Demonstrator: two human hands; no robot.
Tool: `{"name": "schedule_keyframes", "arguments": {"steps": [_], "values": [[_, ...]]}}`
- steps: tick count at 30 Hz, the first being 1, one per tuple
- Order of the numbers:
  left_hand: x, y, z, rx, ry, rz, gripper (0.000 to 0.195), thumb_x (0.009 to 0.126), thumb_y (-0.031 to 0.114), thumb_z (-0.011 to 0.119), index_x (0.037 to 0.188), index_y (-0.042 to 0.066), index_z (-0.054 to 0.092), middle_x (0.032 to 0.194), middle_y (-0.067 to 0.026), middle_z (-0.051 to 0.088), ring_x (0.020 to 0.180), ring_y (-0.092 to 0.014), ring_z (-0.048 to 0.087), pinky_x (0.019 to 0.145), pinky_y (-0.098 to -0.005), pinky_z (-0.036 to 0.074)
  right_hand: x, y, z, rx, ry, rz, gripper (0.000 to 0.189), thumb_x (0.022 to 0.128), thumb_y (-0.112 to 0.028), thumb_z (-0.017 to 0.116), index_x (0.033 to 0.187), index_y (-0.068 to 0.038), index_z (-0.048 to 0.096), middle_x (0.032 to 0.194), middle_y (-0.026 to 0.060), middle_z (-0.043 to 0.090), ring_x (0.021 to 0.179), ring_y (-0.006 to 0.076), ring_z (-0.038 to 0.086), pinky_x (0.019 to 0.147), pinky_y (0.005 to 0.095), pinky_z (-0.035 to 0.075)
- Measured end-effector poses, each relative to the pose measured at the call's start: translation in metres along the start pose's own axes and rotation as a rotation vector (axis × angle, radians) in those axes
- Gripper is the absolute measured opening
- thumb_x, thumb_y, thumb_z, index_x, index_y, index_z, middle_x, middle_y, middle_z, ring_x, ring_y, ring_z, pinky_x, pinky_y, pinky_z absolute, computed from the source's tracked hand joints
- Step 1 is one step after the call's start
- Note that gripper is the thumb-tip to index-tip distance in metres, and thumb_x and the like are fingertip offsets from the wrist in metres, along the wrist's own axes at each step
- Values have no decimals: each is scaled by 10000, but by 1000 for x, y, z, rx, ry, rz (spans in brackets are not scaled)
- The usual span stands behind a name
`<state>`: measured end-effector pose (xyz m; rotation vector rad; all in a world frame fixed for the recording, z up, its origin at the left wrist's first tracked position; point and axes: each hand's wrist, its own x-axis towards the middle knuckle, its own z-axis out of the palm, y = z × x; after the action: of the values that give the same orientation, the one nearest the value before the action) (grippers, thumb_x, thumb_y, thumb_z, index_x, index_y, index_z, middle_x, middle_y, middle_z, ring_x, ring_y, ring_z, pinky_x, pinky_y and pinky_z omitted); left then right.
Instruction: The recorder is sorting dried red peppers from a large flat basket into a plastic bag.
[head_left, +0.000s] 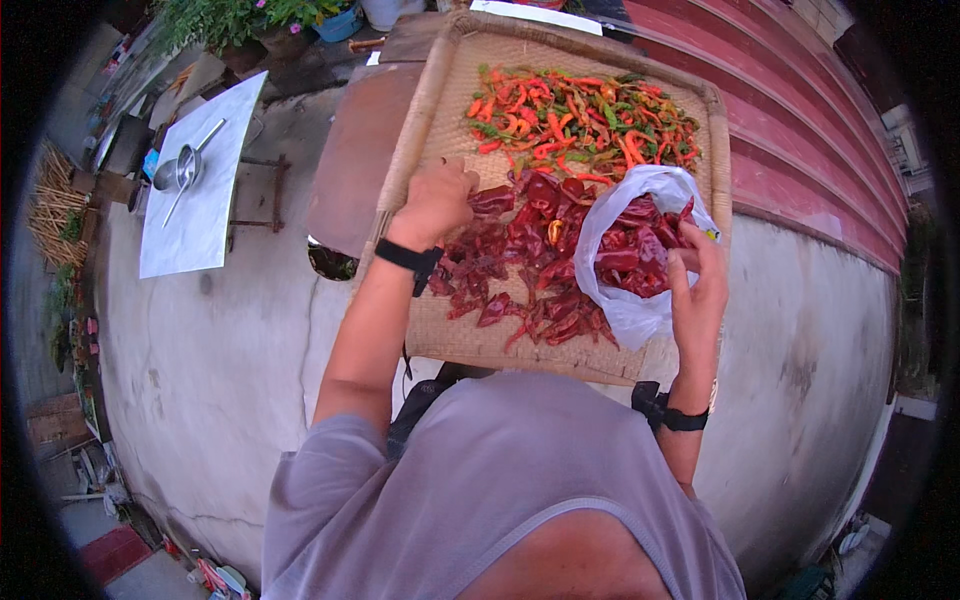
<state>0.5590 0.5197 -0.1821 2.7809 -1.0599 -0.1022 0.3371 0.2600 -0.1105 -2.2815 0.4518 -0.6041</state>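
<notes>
A woven tray with a raised rim lies before me. Dark red dried chilli peppers are spread over its near half. My left hand is over the left edge of these, its fingers curled down; whether anything is between them is hidden. Near the tray's right side sits a translucent white plastic bag, its mouth spread wide. Glossy dark red chilli peppers fill the opening. My right hand grips the bag's right rim, thumb on the near side, fingertips by the peppers.
Smaller orange, red and green chillies cover the tray's far half. A brown board lies left of the tray. Farther left, a white-topped table holds a metal ladle. Red corrugated sheeting rises at the right. Potted plants stand behind.
</notes>
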Motion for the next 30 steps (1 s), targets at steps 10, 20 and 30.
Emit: {"name": "schedule_keyframes", "arguments": {"steps": [10,20,30], "values": [[-71,54,-48,-522,151,-33,338,705,104,716,1039,117,665,952,-119,569,961,-318,574,827,-394,476,9,-34,43,332,-367,-25,446,887,-152,662,1303,-48,537,1146,136,597,855,185,631,756,308,511],[-98,93,-23,-738,311,22,368,692,-22,720,1040,59,634,1003,-84,558,986,-247,556,871,-335,458,3,-11,29,783,-583,130,317,944,-125,598,1248,-37,580,1152,66,589,996,116,576,822,261,483],[-87,140,-23,-887,249,69,373,749,48,774,1090,72,625,1029,-61,545,1024,-202,548,865,-306,461,-8,-22,-3,312,-423,-260,370,877,-182,668,1216,-55,594,1168,157,628,1087,290,612,953,363,463]]}}
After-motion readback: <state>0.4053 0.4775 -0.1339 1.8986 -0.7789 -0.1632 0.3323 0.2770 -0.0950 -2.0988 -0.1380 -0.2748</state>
